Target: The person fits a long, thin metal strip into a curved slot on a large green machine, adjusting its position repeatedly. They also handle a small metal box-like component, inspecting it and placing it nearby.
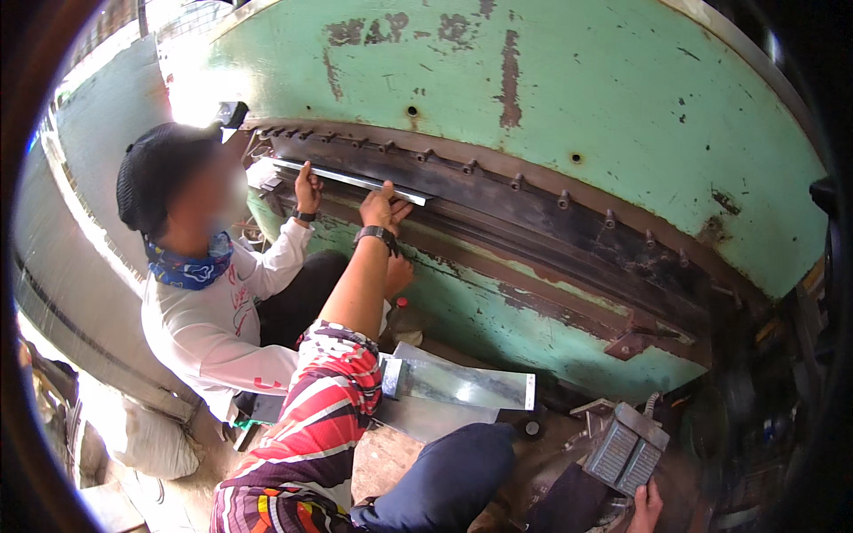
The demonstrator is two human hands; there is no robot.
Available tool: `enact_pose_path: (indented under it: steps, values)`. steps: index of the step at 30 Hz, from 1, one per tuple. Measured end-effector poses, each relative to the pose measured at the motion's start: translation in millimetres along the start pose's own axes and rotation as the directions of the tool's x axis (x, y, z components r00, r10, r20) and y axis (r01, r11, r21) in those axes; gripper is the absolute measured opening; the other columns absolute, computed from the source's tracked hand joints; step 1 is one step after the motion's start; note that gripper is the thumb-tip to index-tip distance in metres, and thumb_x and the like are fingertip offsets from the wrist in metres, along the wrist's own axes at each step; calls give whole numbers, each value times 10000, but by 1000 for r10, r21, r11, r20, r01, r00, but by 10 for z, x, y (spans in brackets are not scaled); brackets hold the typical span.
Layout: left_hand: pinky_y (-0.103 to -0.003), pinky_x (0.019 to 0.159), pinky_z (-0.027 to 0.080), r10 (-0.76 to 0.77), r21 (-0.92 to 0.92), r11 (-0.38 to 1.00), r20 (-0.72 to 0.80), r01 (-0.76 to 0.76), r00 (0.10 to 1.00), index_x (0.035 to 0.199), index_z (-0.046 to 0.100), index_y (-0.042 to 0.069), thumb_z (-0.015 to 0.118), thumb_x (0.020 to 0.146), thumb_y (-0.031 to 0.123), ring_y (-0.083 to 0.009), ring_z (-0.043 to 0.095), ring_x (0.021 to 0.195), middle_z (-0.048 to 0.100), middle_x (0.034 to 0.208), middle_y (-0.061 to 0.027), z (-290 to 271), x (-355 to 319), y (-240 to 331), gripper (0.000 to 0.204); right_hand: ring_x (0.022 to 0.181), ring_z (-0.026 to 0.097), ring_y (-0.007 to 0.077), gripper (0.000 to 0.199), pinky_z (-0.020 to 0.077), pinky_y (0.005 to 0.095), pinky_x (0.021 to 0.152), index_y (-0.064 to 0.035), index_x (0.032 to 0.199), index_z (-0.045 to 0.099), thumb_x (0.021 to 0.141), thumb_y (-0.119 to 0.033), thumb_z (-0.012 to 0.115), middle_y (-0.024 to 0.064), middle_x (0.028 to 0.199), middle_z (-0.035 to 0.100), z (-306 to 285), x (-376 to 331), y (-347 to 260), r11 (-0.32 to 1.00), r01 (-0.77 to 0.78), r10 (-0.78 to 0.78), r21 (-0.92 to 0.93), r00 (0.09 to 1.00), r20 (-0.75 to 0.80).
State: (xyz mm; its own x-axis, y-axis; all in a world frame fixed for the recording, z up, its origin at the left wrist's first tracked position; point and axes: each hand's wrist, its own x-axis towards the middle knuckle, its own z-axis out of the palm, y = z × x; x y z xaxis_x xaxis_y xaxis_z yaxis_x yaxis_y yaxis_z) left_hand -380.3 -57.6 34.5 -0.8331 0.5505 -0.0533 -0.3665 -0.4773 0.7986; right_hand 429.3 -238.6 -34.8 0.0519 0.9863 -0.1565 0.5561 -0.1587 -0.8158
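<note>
A bent, shiny metal strip (351,180) lies along the dark jaw of a large green press machine. My left hand (380,210), in a wristwatch and red striped sleeve, grips the strip near its right end, one finger over its face. A co-worker's hand (307,190) holds the strip farther left. Down at the lower right, my right hand (648,510) grasps the near edge of a grey double foot pedal (626,451); part of that hand is cut off by the frame.
A co-worker in a white shirt and dark cap (169,178) sits close on the left. Flat metal sheets (466,387) lie below my left arm, near a bottle with a red cap (404,320). A row of bolts (469,166) lines the machine (613,98). A pale sack (147,435) stands lower left.
</note>
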Motion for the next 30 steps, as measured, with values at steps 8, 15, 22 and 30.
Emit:
enact_pose_path:
  steps: [8,15,22,30]
  values:
    - [-494,858,623,-30,-15,999,-23,30,999,1080,575,-31,672,999,239,-344,704,945,643,1045,-170,67,-59,3,297,1320,524,282,622,382,366,1115,48,1460,504,1012,-362,637,180,1454,566,63,-77,-191,995,-41,42,87,999,-8]
    - [-492,844,632,-20,-45,999,-28,19,999,1089,576,-37,677,996,233,-341,706,923,636,1047,-170,61,-97,24,303,1347,499,281,659,360,376,1135,43,1481,480,1013,-399,623,194,1481,538,-15,-5,61,998,-59,59,-2,998,-17]
    - [-422,735,617,7,355,934,82,-36,997,993,651,16,659,1003,328,-280,700,867,694,959,-147,-37,197,-460,312,1413,439,315,613,319,419,1176,49,1476,472,970,-242,658,208,1503,497,295,-89,-205,975,86,-149,-203,936,-319]
    - [-500,907,635,-106,-3,994,174,108,979,1158,561,-71,625,1026,227,-383,687,1050,613,1229,-277,-594,1167,-510,332,1177,575,357,378,432,471,1009,11,1226,668,895,-167,712,153,1293,622,976,-151,-781,650,506,-644,-567,763,-57]
